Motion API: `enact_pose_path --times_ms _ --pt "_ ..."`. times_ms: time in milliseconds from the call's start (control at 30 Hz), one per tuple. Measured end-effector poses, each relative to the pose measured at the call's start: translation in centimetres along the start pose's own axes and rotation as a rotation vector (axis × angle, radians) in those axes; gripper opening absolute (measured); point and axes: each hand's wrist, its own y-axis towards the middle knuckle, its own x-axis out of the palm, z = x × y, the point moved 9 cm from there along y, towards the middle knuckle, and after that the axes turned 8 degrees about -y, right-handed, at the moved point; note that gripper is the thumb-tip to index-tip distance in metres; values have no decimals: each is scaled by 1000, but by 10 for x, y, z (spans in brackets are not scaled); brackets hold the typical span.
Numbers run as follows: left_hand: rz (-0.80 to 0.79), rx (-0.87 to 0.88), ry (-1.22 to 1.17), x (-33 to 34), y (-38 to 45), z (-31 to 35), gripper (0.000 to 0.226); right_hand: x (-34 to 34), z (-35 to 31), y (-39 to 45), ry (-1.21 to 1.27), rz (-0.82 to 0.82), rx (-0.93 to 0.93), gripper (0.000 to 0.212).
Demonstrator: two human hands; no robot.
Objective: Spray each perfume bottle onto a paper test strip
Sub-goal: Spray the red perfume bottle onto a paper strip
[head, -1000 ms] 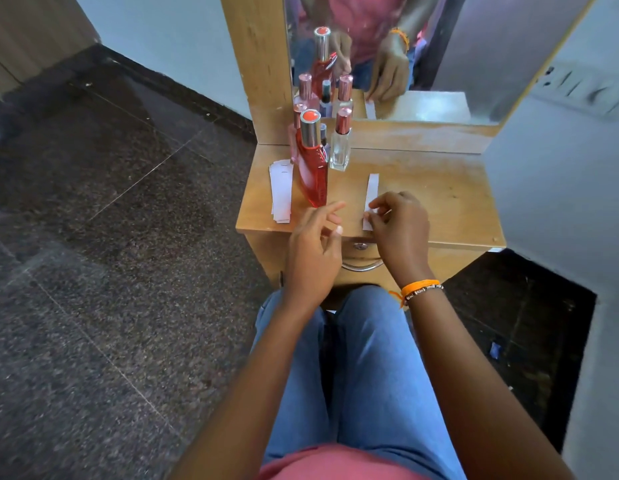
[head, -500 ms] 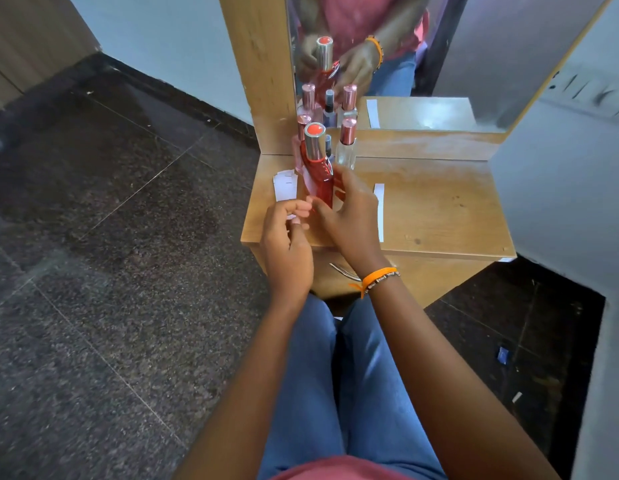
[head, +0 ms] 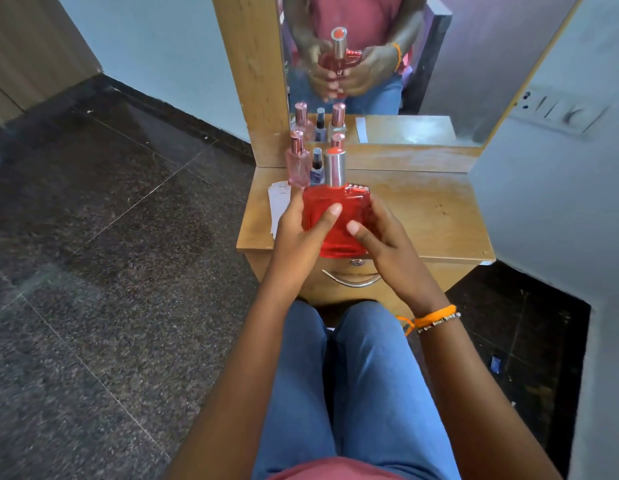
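- The red bottle (head: 336, 220) has left the table (head: 422, 216) and is now held upright above its near edge.
- Left hand (head: 301, 237) and right hand (head: 384, 237) both clasp it, cap (head: 334, 166) still on.
- The single strip, earlier beside it, is hidden; spraying looks next.

Red perfume bottle (head: 336, 220) upright above table (head: 422, 216), held by left hand (head: 301, 240) and right hand (head: 387, 247).

A wooden surface (head: 422, 216) stands against a mirror (head: 474, 64) in a wooden frame. Below its front edge a drawer carries a curved metal handle (head: 351, 280). A switch panel (head: 557, 110) sits on the pale wall at right. The floor (head: 93, 237) is dark speckled tile.
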Motion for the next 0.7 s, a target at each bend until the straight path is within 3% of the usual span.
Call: enact_pose_path --times_ms 100,200,367,500,600,700 --pt "-3 0 33 2 -5 -4 30 -12 -5 -8 -58 8 35 42" --pt "27 46 168 5 -11 -2 25 -36 -24 -8 30 171 33 42" --pt "-1 138 349 21 -19 11 28 -32 -47 7 219 368 59 5" --pt "-82 123 302 27 -22 15 34 -40 -45 10 373 631 118 26" --pt "-170 79 218 27 -21 13 31 -37 -44 20 501 530 132 33" --pt "-255 -24 86 27 -22 5 25 -22 -43 29 658 210 176 35"
